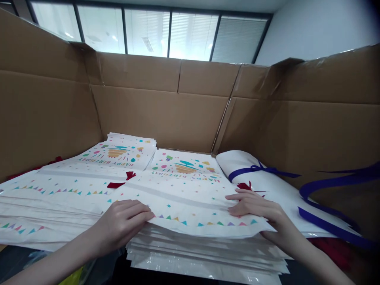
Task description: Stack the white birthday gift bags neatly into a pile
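Observation:
A stack of flat white sheets (204, 253) lies in front of me, its front edges layered and partly glossy. On top is a white birthday-print sheet (184, 198) with HAPPY BIRTHDAY lettering, small stars and a row of coloured triangles; whether it is a flat bag I cannot tell. My left hand (121, 221) is closed on its near left edge. At the near right corner, my right hand (258, 209) has its fingers over the sheet and its thumb below the edge. Red ribbon (245, 185) pokes out beside the right fingers.
A second printed stack (59, 186) lies at the left, with red ribbon (130, 175) between the stacks. At the right is a rolled white bundle (237, 162) tied with purple ribbon (308, 194). Tall cardboard walls (148, 114) enclose the back and sides.

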{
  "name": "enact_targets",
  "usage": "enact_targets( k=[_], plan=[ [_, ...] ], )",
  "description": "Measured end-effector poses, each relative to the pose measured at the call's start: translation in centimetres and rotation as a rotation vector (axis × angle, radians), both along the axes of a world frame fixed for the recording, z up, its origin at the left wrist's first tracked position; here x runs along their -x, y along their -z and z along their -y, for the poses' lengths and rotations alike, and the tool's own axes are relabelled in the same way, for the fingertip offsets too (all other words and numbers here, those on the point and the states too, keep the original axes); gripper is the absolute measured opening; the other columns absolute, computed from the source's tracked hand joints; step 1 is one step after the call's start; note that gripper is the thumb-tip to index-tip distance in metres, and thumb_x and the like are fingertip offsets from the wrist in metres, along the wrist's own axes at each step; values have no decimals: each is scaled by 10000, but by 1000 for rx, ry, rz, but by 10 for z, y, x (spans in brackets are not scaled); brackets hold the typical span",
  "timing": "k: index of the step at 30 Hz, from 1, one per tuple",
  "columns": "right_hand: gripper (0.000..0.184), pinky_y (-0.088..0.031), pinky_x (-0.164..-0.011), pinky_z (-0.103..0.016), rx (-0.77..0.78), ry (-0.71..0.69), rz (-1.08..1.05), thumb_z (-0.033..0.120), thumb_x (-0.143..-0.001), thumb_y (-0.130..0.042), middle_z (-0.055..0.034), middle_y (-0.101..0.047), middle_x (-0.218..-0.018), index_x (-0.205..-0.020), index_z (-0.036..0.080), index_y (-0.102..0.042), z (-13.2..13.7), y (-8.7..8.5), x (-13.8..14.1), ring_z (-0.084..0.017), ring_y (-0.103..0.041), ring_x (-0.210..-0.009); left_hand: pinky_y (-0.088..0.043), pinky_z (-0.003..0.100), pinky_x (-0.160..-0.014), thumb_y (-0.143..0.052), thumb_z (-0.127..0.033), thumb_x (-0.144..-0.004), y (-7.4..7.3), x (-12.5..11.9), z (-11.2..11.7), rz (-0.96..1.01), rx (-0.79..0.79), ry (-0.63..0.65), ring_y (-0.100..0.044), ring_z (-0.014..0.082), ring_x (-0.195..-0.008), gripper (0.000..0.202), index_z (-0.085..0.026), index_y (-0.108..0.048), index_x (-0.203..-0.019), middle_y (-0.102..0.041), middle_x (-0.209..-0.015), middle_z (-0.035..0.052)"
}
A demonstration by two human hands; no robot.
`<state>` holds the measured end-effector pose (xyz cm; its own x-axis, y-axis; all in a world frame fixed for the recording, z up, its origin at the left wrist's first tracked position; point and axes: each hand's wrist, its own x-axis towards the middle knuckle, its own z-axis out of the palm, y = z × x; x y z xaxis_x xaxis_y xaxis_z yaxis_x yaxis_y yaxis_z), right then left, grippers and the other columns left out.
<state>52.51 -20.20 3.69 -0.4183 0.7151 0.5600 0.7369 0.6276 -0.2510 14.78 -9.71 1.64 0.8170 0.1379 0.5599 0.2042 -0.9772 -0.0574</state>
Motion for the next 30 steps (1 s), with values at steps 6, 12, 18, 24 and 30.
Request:
enact_targets(
  k=[6,12,18,24,30],
  plan=[
    [381,-490,-948,-543,354,190,66,541,-780,-674,-89,-700,-1126,-1066,294,-719,28,-11,-34,-358,-596,-1147,-302,234,-543,-427,-29,-868,9,-41,6,44,194,-56,-478,128,-589,218,-167,-542,-745,-559,-680,0],
    [581,-433,-1001,-569,337,210,166,553,-775,-689,-91,-589,-1308,-1289,308,-576,44,-37,17,-357,-458,-1288,-281,176,-541,-595,47,-683,-4,-68,7,-12,419,-137,-479,83,-589,232,-147,-479,-632,-539,-654,-45],
    [103,-469,-857,-433,202,160,281,137,-863,-601,-23,-645,-793,-780,190,-629,11,-20,80,-207,-591,-819,-266,178,-537,-767,-51,-688,-14,-80,15,-66,516,-179,-474,84,-594,290,-137,-499,-617,-546,-654,-47],
    [210,-433,-757,-365,61,130,217,96,-909,-488,-13,-622,-710,-737,176,-578,-2,-11,73,-178,-547,-688,-302,192,-558,-618,-298,-913,-22,-70,14,-117,593,-146,-499,96,-628,293,-149,-515,-682,-551,-693,-30],
    [283,-411,-686,-325,-174,128,256,8,-895,-366,-31,-626,-712,-906,161,-604,-4,-10,71,-185,-545,-655,-311,229,-592,-452,-187,-972,-12,-58,8,-84,333,-125,-500,132,-685,211,-156,-543,-784,-563,-789,10]
  ],
)
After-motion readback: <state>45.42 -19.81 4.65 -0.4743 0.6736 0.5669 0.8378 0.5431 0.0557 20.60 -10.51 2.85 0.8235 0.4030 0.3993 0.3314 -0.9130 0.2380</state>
